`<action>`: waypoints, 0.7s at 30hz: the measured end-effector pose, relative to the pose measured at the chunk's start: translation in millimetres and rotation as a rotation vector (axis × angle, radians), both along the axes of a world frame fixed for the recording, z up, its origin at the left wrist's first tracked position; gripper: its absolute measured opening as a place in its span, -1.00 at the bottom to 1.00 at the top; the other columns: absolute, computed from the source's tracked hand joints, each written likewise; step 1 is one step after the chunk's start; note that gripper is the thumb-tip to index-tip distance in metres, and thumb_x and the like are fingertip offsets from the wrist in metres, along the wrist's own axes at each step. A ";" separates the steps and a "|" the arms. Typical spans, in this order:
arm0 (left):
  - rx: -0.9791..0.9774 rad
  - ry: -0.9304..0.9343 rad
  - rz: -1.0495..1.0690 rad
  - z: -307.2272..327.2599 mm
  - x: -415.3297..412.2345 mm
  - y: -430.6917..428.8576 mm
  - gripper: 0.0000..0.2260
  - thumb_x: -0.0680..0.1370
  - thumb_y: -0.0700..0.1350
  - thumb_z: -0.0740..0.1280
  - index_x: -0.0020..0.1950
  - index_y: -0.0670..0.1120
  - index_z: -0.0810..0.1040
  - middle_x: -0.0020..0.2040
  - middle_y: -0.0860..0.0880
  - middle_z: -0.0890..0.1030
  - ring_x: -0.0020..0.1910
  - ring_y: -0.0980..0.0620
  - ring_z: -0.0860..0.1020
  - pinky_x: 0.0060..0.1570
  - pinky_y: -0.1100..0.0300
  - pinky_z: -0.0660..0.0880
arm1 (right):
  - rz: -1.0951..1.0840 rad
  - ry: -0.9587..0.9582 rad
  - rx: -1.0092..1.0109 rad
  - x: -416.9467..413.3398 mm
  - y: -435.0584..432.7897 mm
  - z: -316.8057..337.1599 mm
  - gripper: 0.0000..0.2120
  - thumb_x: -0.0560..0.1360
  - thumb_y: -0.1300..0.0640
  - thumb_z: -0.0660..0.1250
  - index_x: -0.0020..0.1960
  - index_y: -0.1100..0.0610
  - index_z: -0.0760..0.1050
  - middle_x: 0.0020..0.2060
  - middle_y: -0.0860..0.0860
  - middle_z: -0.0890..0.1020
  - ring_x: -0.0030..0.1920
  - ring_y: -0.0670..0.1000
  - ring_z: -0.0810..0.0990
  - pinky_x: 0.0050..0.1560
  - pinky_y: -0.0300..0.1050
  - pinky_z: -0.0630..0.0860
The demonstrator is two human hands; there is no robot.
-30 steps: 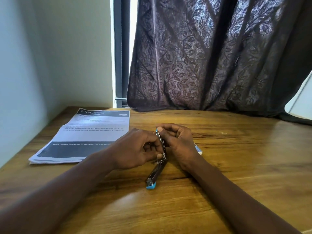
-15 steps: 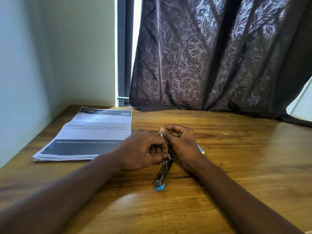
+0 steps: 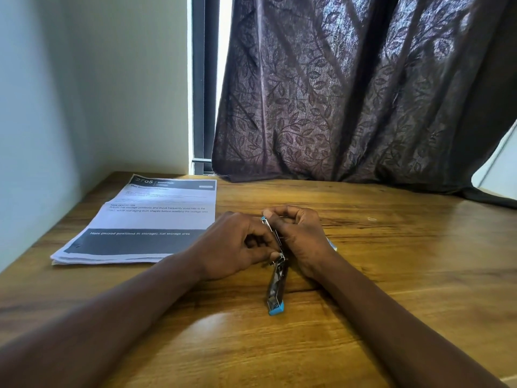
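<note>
A small metal stapler with blue plastic ends lies opened up on the wooden table, its near end pointing toward me. Its upper arm is swung up between my hands. My left hand has its fingers curled against the stapler's hinge. My right hand grips the raised arm from the right, fingertips curled over its blue tip. The part under my right palm is hidden.
A stack of printed sheets lies at the left, close to the pale wall. A dark leaf-patterned curtain hangs down to the table's far edge. A small blue-white object peeks out behind my right wrist.
The stapler's near end has swung a little to the right, so the stapler lies more in line with me. Both hands stay on it in about the same grip.
</note>
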State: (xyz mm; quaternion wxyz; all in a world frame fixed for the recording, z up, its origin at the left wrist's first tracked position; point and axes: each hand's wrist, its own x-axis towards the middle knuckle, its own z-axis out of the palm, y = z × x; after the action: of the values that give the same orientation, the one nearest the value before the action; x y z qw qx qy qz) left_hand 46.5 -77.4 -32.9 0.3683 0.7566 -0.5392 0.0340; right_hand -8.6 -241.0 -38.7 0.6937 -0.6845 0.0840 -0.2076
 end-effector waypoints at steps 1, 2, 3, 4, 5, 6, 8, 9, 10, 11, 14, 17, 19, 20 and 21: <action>0.003 -0.014 0.003 -0.1 -0.7 -0.6 -0.93 0.50 -0.09 0.53 -0.05 0.07 0.73 -0.17 0.18 0.69 -0.19 0.20 0.62 -0.20 0.43 0.45 | 0.005 0.003 0.001 -0.2 -0.3 -0.3 -0.82 0.54 0.21 0.45 0.08 0.30 0.62 -0.09 0.27 0.73 -0.16 0.14 0.69 -0.09 0.01 0.65; 0.007 -0.035 0.000 -0.3 -1.4 -1.1 -0.94 0.51 -0.09 0.52 -0.05 0.06 0.73 -0.18 0.18 0.69 -0.19 0.20 0.62 -0.21 0.43 0.45 | 0.010 0.007 0.000 -0.2 -0.7 -0.6 -0.82 0.54 0.21 0.45 0.09 0.29 0.62 -0.10 0.26 0.73 -0.16 0.13 0.69 -0.10 0.00 0.66; 0.014 -0.064 -0.008 -0.3 -2.6 -1.9 -0.95 0.51 -0.09 0.51 -0.05 0.04 0.72 -0.18 0.17 0.68 -0.19 0.20 0.61 -0.21 0.44 0.43 | 0.014 0.011 0.000 -0.4 -1.0 -1.0 -0.82 0.54 0.20 0.45 0.09 0.29 0.62 -0.10 0.25 0.73 -0.16 0.13 0.70 -0.09 -0.01 0.67; 0.021 -0.094 -0.017 -0.2 -3.9 -2.8 -0.95 0.51 -0.10 0.51 -0.05 0.03 0.72 -0.19 0.18 0.66 -0.19 0.20 0.60 -0.22 0.45 0.42 | 0.016 0.012 0.001 -0.7 -1.2 -1.3 -0.81 0.54 0.20 0.45 0.10 0.28 0.62 -0.10 0.24 0.73 -0.15 0.13 0.71 -0.09 -0.01 0.67; 0.027 -0.119 -0.023 -0.1 -5.0 -3.6 -0.95 0.51 -0.11 0.50 -0.06 0.02 0.71 -0.21 0.19 0.63 -0.21 0.20 0.59 -0.23 0.46 0.41 | 0.016 0.014 0.000 -0.5 -1.4 -1.6 -0.81 0.55 0.19 0.45 0.10 0.28 0.62 -0.10 0.23 0.74 -0.14 0.13 0.72 -0.08 -0.01 0.68; 0.029 -0.133 -0.024 0.2 -5.6 -4.4 -0.95 0.50 -0.12 0.50 -0.07 0.01 0.70 -0.23 0.21 0.60 -0.22 0.20 0.58 -0.24 0.46 0.40 | 0.014 0.014 -0.001 -0.7 -1.7 -1.6 -0.81 0.55 0.19 0.44 0.10 0.28 0.62 -0.10 0.23 0.74 -0.12 0.13 0.73 -0.06 -0.01 0.68; 0.028 -0.140 -0.014 0.8 -5.7 -5.4 -0.93 0.47 -0.14 0.49 -0.09 0.01 0.69 -0.27 0.22 0.57 -0.26 0.21 0.56 -0.26 0.45 0.41 | 0.021 0.012 0.003 -0.5 -1.8 -1.3 -0.82 0.55 0.20 0.43 0.09 0.29 0.61 -0.09 0.23 0.73 -0.11 0.12 0.72 -0.04 -0.01 0.68; 0.028 -0.134 -0.011 1.0 -5.4 -5.5 -0.92 0.46 -0.15 0.49 -0.09 0.01 0.69 -0.27 0.22 0.56 -0.27 0.21 0.56 -0.27 0.44 0.41 | 0.029 0.011 0.006 -0.8 -1.9 -1.0 -0.83 0.56 0.20 0.43 0.09 0.29 0.61 -0.10 0.23 0.73 -0.12 0.12 0.72 -0.06 -0.02 0.68; 0.029 -0.125 -0.012 1.0 -4.8 -5.2 -0.91 0.45 -0.16 0.50 -0.09 0.01 0.68 -0.27 0.20 0.57 -0.28 0.21 0.56 -0.28 0.44 0.42 | 0.032 0.013 0.002 -0.7 -2.0 -0.6 -0.83 0.56 0.20 0.42 0.09 0.29 0.61 -0.11 0.21 0.73 -0.14 0.11 0.72 -0.09 -0.04 0.68; 0.029 -0.110 -0.017 1.1 -4.2 -5.1 -0.91 0.45 -0.17 0.50 -0.09 0.01 0.68 -0.27 0.19 0.59 -0.28 0.21 0.56 -0.28 0.43 0.42 | 0.032 0.015 -0.005 -0.6 -2.0 -0.3 -0.82 0.57 0.19 0.42 0.09 0.29 0.61 -0.13 0.20 0.73 -0.15 0.10 0.72 -0.11 -0.06 0.67; 0.023 -0.061 -0.030 2.6 -1.2 -3.5 -0.90 0.45 -0.18 0.49 -0.09 -0.01 0.68 -0.26 0.14 0.64 -0.29 0.18 0.59 -0.29 0.42 0.44 | 0.027 0.025 -0.013 1.0 -3.4 -1.2 -0.78 0.57 0.16 0.43 0.11 0.30 0.61 -0.12 0.22 0.73 -0.16 0.14 0.70 -0.12 0.01 0.67; -0.011 -0.009 -0.025 5.7 2.0 1.2 -0.90 0.45 -0.22 0.49 -0.09 -0.04 0.70 -0.26 0.09 0.68 -0.31 0.16 0.61 -0.28 0.39 0.48 | 0.025 0.030 -0.040 2.3 -3.7 -2.9 -0.79 0.57 0.14 0.43 0.10 0.29 0.60 -0.14 0.23 0.73 -0.20 0.15 0.70 -0.17 0.01 0.65; -0.045 0.047 -0.016 9.1 4.7 5.1 -0.89 0.45 -0.25 0.48 -0.10 -0.05 0.71 -0.28 0.08 0.68 -0.35 0.18 0.58 -0.30 0.38 0.48 | -0.013 0.018 -0.145 2.4 -4.4 -4.3 -0.84 0.58 0.15 0.42 0.05 0.25 0.62 -0.22 0.17 0.73 -0.28 0.10 0.70 -0.20 0.01 0.63; -0.060 0.085 -0.005 10.7 6.7 7.0 -0.89 0.46 -0.26 0.48 -0.11 -0.06 0.71 -0.29 0.07 0.68 -0.37 0.19 0.56 -0.32 0.37 0.47 | -0.043 0.007 -0.223 2.9 -5.1 -5.1 -0.87 0.58 0.15 0.41 0.03 0.22 0.64 -0.23 0.14 0.74 -0.26 0.09 0.71 -0.15 0.06 0.65; -0.073 0.118 0.015 12.0 9.2 8.8 -0.90 0.47 -0.25 0.49 -0.11 -0.06 0.71 -0.31 0.09 0.67 -0.39 0.21 0.54 -0.35 0.37 0.45 | -0.073 -0.003 -0.304 3.3 -5.6 -5.5 -0.89 0.58 0.14 0.41 0.02 0.18 0.65 -0.21 0.10 0.75 -0.21 0.08 0.74 -0.07 0.10 0.66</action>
State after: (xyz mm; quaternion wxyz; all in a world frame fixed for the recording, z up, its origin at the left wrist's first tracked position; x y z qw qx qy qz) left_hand 55.7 -68.6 -20.9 0.4265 0.7473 -0.5093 0.0115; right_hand -5.3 -246.6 -44.2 0.5741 -0.7779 0.0754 -0.2440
